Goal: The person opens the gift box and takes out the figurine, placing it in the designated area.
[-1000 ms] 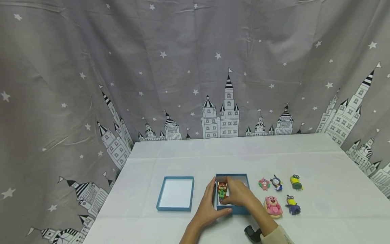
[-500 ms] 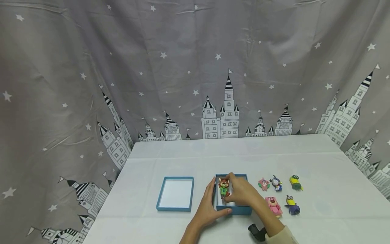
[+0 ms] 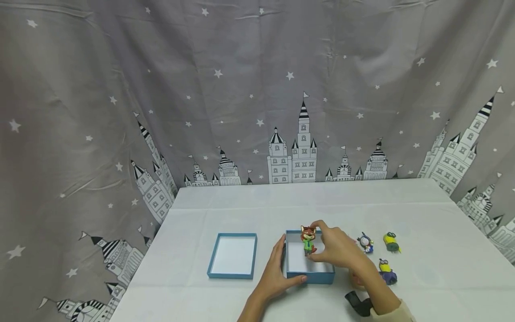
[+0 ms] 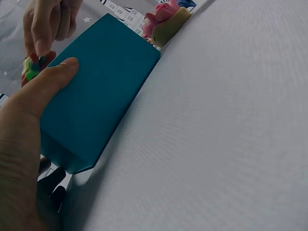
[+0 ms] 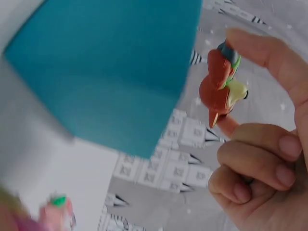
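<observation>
A fox figurine (image 3: 309, 241) in a green shirt is pinched between the thumb and index finger of my right hand (image 3: 338, 247), one at its feet and one at its head. It is raised upright over the blue box (image 3: 311, 278), whose white inside shows. In the right wrist view the fox figurine (image 5: 216, 84) appears head down, the other fingers curled into the palm. My left hand (image 3: 275, 278) grips the box by its left front corner, thumb (image 4: 62, 72) on the front wall and fingers along the left side.
Left of the box lies a blue-rimmed lid (image 3: 232, 255), white inside up. To the right are a blue-and-white figure (image 3: 365, 243), a yellow-green figure (image 3: 391, 242) and a yellow-and-purple one (image 3: 388, 273). A pink figure (image 4: 166, 19) is mostly behind my right forearm. A grey castle-print curtain (image 3: 225, 89) hangs behind.
The right hand has lifted the fox figurine from inside the box, moving it up and to the right. The left hand has stayed at the box.
</observation>
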Demonstrator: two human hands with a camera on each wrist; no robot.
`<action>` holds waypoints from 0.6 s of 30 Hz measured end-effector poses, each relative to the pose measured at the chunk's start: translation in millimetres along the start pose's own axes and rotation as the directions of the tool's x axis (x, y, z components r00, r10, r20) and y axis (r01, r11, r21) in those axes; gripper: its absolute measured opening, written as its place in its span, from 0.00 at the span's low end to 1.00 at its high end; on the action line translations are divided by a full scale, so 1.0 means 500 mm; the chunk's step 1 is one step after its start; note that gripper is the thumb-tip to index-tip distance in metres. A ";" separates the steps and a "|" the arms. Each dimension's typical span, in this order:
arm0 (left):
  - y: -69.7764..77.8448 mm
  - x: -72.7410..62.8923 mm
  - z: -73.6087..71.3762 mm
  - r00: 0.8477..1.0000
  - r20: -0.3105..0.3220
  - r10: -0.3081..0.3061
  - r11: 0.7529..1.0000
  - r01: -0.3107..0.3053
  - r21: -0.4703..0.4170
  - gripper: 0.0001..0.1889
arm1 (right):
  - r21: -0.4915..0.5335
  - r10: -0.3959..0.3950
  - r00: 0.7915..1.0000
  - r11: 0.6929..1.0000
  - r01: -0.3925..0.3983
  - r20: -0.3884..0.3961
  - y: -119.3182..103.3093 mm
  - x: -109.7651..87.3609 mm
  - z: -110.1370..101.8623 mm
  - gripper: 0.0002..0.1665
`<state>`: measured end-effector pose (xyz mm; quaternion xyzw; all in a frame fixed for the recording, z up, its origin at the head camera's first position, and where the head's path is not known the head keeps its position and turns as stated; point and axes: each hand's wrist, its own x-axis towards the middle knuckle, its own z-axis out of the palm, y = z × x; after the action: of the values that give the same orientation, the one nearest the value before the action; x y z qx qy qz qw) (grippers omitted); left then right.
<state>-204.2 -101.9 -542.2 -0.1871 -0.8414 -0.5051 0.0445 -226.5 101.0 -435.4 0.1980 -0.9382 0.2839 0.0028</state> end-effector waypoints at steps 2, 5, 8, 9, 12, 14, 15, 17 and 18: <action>0.000 0.000 0.001 1.000 0.000 -0.002 1.000 0.002 0.001 0.59 | 0.005 0.010 1.000 1.000 -0.010 0.016 0.008 -0.007 -0.014 0.45; 0.000 0.000 0.003 1.000 -0.003 -0.003 1.000 0.003 -0.001 0.59 | 0.011 0.014 1.000 1.000 -0.015 0.025 0.024 -0.022 -0.036 0.45; -0.001 0.001 0.004 1.000 -0.006 -0.006 1.000 0.006 -0.012 0.59 | 0.026 0.015 1.000 1.000 -0.015 0.022 0.043 -0.041 -0.061 0.46; -0.001 0.001 0.004 1.000 -0.006 -0.007 1.000 0.007 -0.016 0.59 | 0.025 0.018 1.000 1.000 -0.019 0.017 0.049 -0.047 -0.069 0.45; -0.002 0.001 0.004 1.000 -0.005 -0.007 1.000 0.007 -0.019 0.59 | 0.025 0.029 1.000 0.999 -0.030 0.006 0.068 -0.068 -0.092 0.45; -0.002 0.001 0.004 1.000 -0.004 -0.005 1.000 0.005 -0.015 0.59 | 0.016 0.026 1.000 1.000 -0.026 -0.008 0.082 -0.081 -0.108 0.45; -0.002 0.001 0.003 1.000 -0.005 -0.003 1.000 0.003 -0.015 0.59 | 0.013 0.028 0.999 1.000 -0.027 -0.017 0.089 -0.088 -0.115 0.46; -0.002 0.001 0.003 1.000 -0.004 -0.001 1.000 0.001 -0.009 0.59 | 0.008 0.033 0.999 0.999 -0.033 -0.029 0.106 -0.101 -0.129 0.46; -0.002 0.001 0.003 1.000 -0.004 -0.002 1.000 0.002 -0.007 0.59 | 0.008 0.041 0.999 0.999 -0.041 -0.034 0.115 -0.108 -0.135 0.47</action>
<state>-204.8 -100.9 -543.4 -0.1856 -0.8398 -0.5083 0.0452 -205.5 200.6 -415.4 0.1738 -0.9408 0.2907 0.0123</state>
